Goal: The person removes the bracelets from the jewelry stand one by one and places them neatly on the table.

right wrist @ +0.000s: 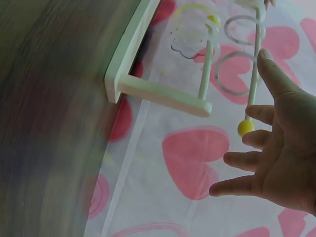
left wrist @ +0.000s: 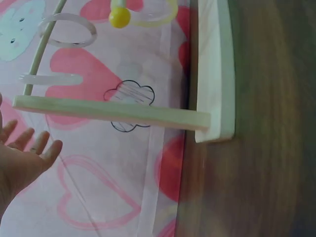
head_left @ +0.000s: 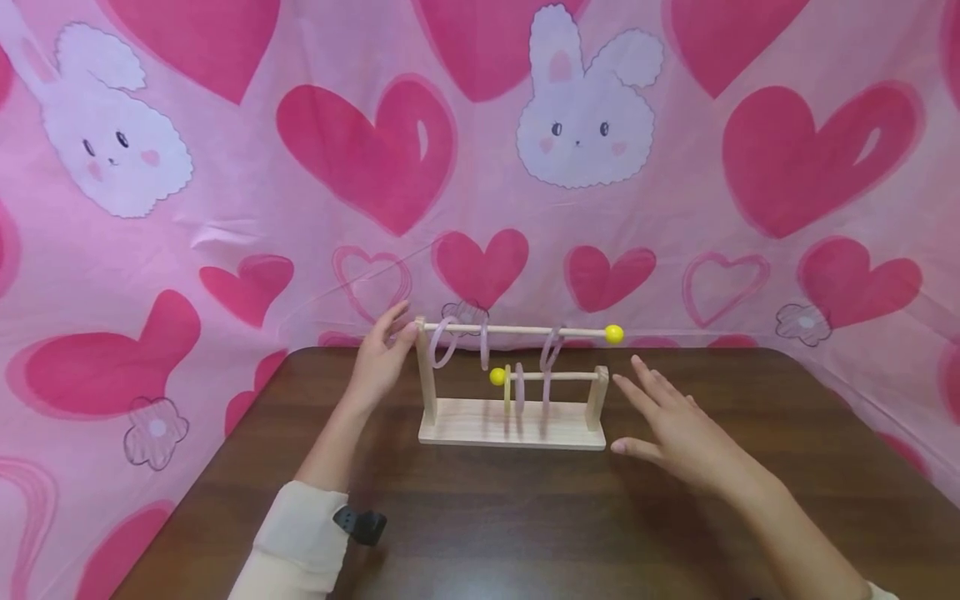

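Note:
A wooden ring stand (head_left: 480, 425) stands on the table, with a long upper rod (head_left: 517, 331) from its tall left post and a shorter lower rod (head_left: 573, 377) from its short right post. Each rod ends in a yellow ball. Several translucent purple rings (head_left: 483, 348) hang on the two rods, and a yellow ring (head_left: 507, 390) hangs beside the lower ball. My left hand (head_left: 380, 358) is at the top of the tall post, fingers loosely extended and holding nothing. To the right of the short post, my right hand (head_left: 678, 429) has its fingers spread and holds nothing.
The dark wooden table (head_left: 480, 517) extends around the stand. Behind it hangs a pink cloth (head_left: 480, 183) printed with hearts and rabbits. A black strap (head_left: 362, 525) shows at the left sleeve.

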Available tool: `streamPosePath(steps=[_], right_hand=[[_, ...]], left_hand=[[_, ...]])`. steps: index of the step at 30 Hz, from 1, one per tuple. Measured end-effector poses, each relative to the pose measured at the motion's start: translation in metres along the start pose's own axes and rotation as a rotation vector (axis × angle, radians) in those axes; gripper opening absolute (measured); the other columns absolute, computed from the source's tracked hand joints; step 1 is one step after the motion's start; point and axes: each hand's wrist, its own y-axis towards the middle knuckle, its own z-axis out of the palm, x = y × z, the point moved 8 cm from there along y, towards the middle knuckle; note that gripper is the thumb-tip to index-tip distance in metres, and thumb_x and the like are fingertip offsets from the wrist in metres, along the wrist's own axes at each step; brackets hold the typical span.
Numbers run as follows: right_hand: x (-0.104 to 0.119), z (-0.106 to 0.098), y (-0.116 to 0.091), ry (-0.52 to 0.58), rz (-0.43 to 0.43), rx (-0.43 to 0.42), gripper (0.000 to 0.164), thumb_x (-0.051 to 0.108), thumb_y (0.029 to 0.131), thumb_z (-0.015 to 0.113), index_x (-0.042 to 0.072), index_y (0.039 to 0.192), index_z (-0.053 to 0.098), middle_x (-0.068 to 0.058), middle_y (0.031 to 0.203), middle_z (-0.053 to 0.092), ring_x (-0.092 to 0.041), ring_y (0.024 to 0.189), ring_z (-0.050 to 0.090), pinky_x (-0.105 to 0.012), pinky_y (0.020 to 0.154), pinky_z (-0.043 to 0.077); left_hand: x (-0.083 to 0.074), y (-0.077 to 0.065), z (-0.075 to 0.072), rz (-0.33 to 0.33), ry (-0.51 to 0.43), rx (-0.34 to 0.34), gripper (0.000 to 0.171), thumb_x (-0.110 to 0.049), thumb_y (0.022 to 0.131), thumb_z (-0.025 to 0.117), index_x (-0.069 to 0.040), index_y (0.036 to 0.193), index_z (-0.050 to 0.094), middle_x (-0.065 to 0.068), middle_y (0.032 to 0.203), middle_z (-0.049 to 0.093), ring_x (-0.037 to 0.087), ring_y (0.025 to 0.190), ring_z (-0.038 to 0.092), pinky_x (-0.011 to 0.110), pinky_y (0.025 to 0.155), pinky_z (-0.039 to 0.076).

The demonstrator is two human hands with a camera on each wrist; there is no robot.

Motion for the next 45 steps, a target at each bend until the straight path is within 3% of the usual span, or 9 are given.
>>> streamPosePath(steps=[9, 17, 20, 25, 29, 31, 34, 40, 45], right_hand=[[0.013, 0.002, 0.004, -0.019, -0.047, -0.008, 0.087, 0.064, 0.079, 0.053, 0.012, 0.144, 0.031, -0.017, 0.151, 0.015, -0.041, 0.134, 0.017, -0.071, 0.091, 0.021], [0.016, 0.002, 0.007, -0.018, -0.052, -0.020, 0.082, 0.047, 0.079, 0.067, 0.012, 0.145, 0.030, -0.015, 0.151, 0.017, -0.039, 0.135, 0.017, -0.071, 0.093, 0.018], [0.020, 0.002, 0.010, -0.041, -0.108, -0.066, 0.079, 0.043, 0.079, 0.069, 0.009, 0.142, 0.035, -0.014, 0.149, 0.025, -0.037, 0.133, 0.025, -0.066, 0.096, 0.022], [0.027, -0.003, 0.017, -0.066, -0.194, -0.245, 0.060, 0.030, 0.078, 0.073, 0.004, 0.128, 0.053, -0.013, 0.131, 0.051, -0.032, 0.114, 0.052, -0.051, 0.090, 0.041], [0.023, -0.005, 0.023, -0.011, -0.164, -0.364, 0.050, 0.022, 0.076, 0.076, 0.002, 0.119, 0.061, -0.015, 0.111, 0.064, -0.027, 0.087, 0.063, -0.047, 0.075, 0.050], [0.022, -0.005, 0.027, 0.031, -0.142, -0.415, 0.044, 0.019, 0.075, 0.076, 0.000, 0.113, 0.064, -0.014, 0.100, 0.068, -0.021, 0.070, 0.061, -0.040, 0.065, 0.051], [0.020, -0.005, 0.033, 0.120, -0.100, -0.475, 0.035, 0.015, 0.075, 0.076, -0.002, 0.104, 0.068, -0.013, 0.089, 0.069, -0.015, 0.058, 0.058, -0.034, 0.055, 0.047], [0.012, 0.002, 0.051, 0.321, 0.041, -0.449, 0.033, 0.022, 0.082, 0.072, 0.002, 0.107, 0.068, -0.010, 0.096, 0.069, -0.021, 0.075, 0.067, -0.039, 0.066, 0.052], [0.011, 0.008, 0.062, 0.434, 0.089, -0.428, 0.038, 0.025, 0.083, 0.070, 0.000, 0.111, 0.066, -0.012, 0.100, 0.068, -0.025, 0.087, 0.066, -0.041, 0.073, 0.052]], left_hand=[[0.003, 0.009, 0.009, -0.018, -0.121, -0.072, 0.033, -0.013, 0.097, 0.048, 0.002, 0.126, 0.053, 0.021, 0.121, 0.055, 0.023, 0.106, 0.052, 0.030, 0.089, 0.042], [0.009, 0.006, 0.017, -0.034, -0.211, -0.127, 0.030, -0.014, 0.098, 0.047, 0.003, 0.121, 0.056, 0.016, 0.126, 0.054, 0.022, 0.118, 0.047, 0.033, 0.100, 0.034], [0.008, 0.006, 0.018, -0.019, -0.244, -0.149, 0.029, -0.012, 0.097, 0.047, 0.004, 0.119, 0.056, 0.017, 0.124, 0.055, 0.021, 0.118, 0.047, 0.032, 0.100, 0.034], [0.011, 0.006, 0.019, -0.029, -0.299, -0.173, 0.028, -0.011, 0.097, 0.048, 0.005, 0.118, 0.056, 0.018, 0.122, 0.057, 0.017, 0.113, 0.050, 0.029, 0.095, 0.038], [0.014, 0.006, 0.020, -0.018, -0.337, -0.176, 0.028, -0.009, 0.096, 0.048, 0.007, 0.118, 0.055, 0.018, 0.118, 0.059, 0.011, 0.107, 0.053, 0.027, 0.092, 0.040], [0.015, 0.006, 0.020, -0.017, -0.358, -0.173, 0.028, -0.009, 0.096, 0.048, 0.007, 0.118, 0.055, 0.018, 0.116, 0.060, 0.009, 0.105, 0.054, 0.026, 0.091, 0.041], [0.016, 0.006, 0.022, -0.027, -0.387, -0.168, 0.029, -0.010, 0.097, 0.047, 0.007, 0.119, 0.054, 0.020, 0.116, 0.059, 0.010, 0.104, 0.054, 0.026, 0.089, 0.041], [0.017, 0.007, 0.023, -0.025, -0.404, -0.172, 0.032, -0.013, 0.097, 0.047, 0.010, 0.119, 0.052, 0.024, 0.116, 0.058, 0.014, 0.104, 0.055, 0.025, 0.087, 0.042], [0.017, 0.007, 0.023, -0.026, -0.407, -0.164, 0.032, -0.012, 0.097, 0.046, 0.010, 0.120, 0.051, 0.022, 0.115, 0.059, 0.018, 0.107, 0.055, 0.025, 0.088, 0.041]])
